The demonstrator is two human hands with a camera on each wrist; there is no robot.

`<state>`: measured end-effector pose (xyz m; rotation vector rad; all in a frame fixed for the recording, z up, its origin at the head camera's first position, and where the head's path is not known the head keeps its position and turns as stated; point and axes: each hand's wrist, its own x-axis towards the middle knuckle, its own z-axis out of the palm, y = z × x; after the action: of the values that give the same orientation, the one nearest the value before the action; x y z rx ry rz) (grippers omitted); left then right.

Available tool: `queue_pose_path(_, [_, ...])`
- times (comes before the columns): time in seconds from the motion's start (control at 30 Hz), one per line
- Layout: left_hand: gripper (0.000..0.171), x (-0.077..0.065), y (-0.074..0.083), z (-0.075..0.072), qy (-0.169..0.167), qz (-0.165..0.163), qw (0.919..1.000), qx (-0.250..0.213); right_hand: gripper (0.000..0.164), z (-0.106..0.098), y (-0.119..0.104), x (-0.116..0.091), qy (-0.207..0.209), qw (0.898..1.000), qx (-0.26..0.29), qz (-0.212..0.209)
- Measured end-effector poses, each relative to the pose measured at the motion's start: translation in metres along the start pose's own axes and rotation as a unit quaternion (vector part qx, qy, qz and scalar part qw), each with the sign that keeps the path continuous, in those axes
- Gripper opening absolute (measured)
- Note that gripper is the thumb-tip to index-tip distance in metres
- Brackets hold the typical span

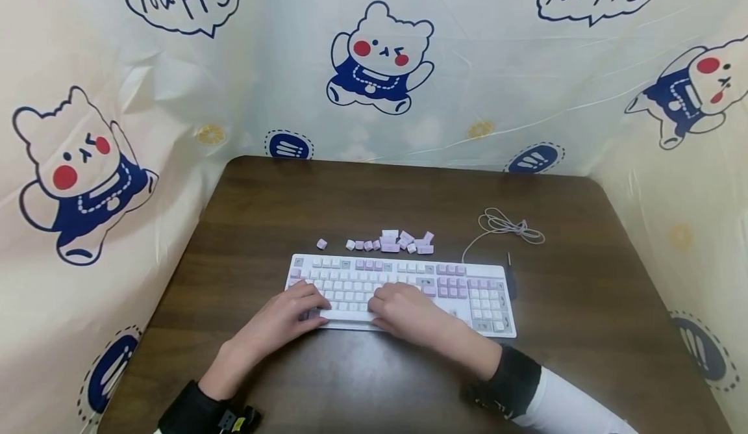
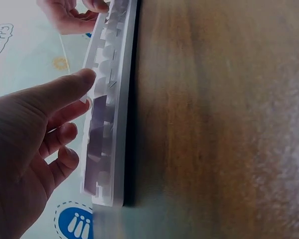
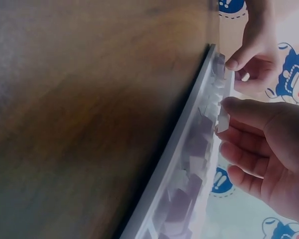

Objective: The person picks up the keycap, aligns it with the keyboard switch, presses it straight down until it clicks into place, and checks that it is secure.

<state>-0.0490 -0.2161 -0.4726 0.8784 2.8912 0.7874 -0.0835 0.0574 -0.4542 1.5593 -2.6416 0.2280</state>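
A white keyboard with white, lilac and grey keycaps lies on the brown table. My left hand is over its left front part and pinches the left end of a long white space bar between thumb and fingers. Near the middle front, my right hand pinches the bar's other end; in the right wrist view my thumb and index finger meet at that end. Seen from the side, the bar sits along the keyboard's front row; whether it is seated cannot be told.
Loose lilac and white keycaps lie in a group behind the keyboard, with one keycap apart on the left. A coiled white cable is at the back right. A slim dark object lies beside the keyboard's right edge. Printed curtains surround the table.
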Motion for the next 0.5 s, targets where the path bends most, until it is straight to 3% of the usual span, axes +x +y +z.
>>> queue_pose_path(0.23, [0.014,-0.0020,-0.0010,0.0045,0.017,0.023,0.9994,0.021,0.015,0.0040,-0.0018,0.0016,-0.017,1.000,-0.006,0.003])
queue_pose_path(0.5, [0.015,-0.0030,-0.0021,0.0074,0.016,0.024,0.9991,0.032,0.015,0.0077,-0.0020,0.0014,-0.014,1.000,-0.008,0.007])
